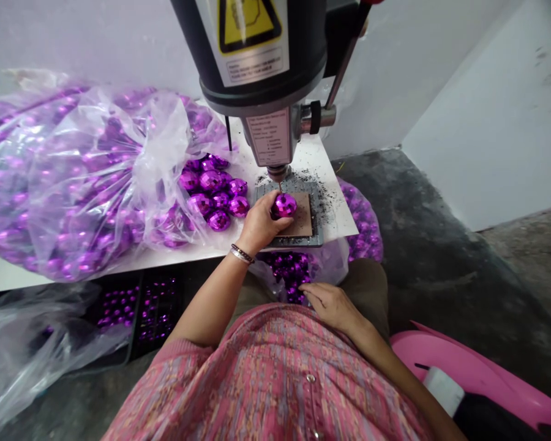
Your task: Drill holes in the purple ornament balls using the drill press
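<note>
My left hand (262, 219) grips a shiny purple faceted ball (284, 206) between thumb and fingers. It holds the ball on a brown board (303, 215), right beneath the thin bit of a drill press (279, 184). Whether the bit's tip touches the ball or has entered it, I cannot tell. My right hand (330, 304) rests low in front of my body, fingers stretched out and holding nothing visible. Its fingertips are at the edge of an open bag of purple balls (288, 272) below the table edge. Several loose purple balls (213, 180) lie left of my left hand.
A large clear bag of purple balls (73, 184) covers the white table's left side. Dark shavings (324, 196) lie around the metal base (319, 236). Another filled bag (362, 220) stands right of the table. Dark crates (156, 309) sit lower left, a pink chair (477, 367) lower right.
</note>
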### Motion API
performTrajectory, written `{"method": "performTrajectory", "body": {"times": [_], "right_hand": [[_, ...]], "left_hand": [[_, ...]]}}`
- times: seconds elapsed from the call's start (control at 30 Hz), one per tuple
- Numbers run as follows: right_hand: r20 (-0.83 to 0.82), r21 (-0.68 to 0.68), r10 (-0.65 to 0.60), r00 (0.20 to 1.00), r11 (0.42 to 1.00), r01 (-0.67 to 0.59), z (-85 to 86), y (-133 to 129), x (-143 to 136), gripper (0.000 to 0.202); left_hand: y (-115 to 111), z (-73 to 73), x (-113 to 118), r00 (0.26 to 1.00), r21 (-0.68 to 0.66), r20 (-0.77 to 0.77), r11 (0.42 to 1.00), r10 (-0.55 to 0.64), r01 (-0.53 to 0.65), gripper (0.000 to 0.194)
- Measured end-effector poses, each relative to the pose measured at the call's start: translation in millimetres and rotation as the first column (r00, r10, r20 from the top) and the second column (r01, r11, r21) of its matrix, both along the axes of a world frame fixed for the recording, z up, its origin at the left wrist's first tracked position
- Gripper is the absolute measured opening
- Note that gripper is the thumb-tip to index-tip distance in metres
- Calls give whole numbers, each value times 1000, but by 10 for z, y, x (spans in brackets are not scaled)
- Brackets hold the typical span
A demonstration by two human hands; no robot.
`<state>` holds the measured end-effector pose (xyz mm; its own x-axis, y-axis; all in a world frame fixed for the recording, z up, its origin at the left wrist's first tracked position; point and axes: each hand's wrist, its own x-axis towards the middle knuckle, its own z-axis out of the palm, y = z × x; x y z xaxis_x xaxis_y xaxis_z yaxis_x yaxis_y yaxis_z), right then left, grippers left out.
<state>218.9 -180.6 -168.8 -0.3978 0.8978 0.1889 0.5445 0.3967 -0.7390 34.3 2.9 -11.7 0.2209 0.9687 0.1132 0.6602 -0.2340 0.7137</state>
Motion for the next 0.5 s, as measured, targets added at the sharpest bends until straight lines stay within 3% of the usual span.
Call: {"method": "performTrajectory", "body": {"times": [0.3, 0.5], "right_hand": [[21, -23, 18, 1000, 1000, -18, 104, 52, 53, 46], [14, -68, 42, 999, 997, -41, 134, 24, 22, 46]], "left_hand": [[-80, -100, -7, 999, 14, 38, 1000, -21, 21, 65], [-106, -37, 71, 997, -47, 13, 996, 80, -80, 65]]}}
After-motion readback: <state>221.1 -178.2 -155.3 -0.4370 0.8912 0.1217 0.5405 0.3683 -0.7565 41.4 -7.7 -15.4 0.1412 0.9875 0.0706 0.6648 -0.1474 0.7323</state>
